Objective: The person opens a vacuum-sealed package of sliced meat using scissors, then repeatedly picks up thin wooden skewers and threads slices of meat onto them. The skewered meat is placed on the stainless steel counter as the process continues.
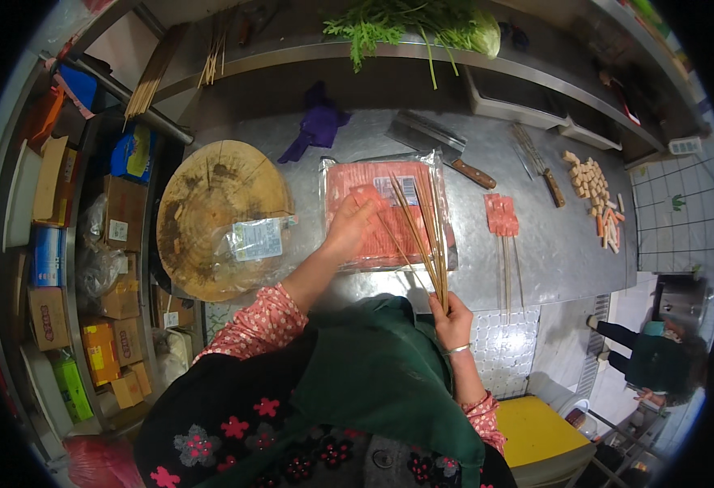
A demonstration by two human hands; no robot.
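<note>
My left hand [348,227] pinches a folded slice of pink meat [366,195] above an opened plastic pack of thin sliced meat [398,241]. A bundle of bamboo skewers [435,253] is gripped near its lower ends by my right hand [453,319], at the counter's front edge. One skewer slants away from the bundle, its tip reaching the slice at my left fingers; whether it pierces the meat is hard to tell. Right of the pack lie a few skewers with meat slices [501,215] threaded on their upper ends, sticks pointing towards me.
A round wooden chopping block [223,183] bears a clear wrapper with a label [257,238]. Behind the pack lie a cleaver [427,134] and a purple cloth [319,125]. Rightward are a wood-handled tool [552,183] and cut food pieces [586,180]. A person [656,360] stands at far right.
</note>
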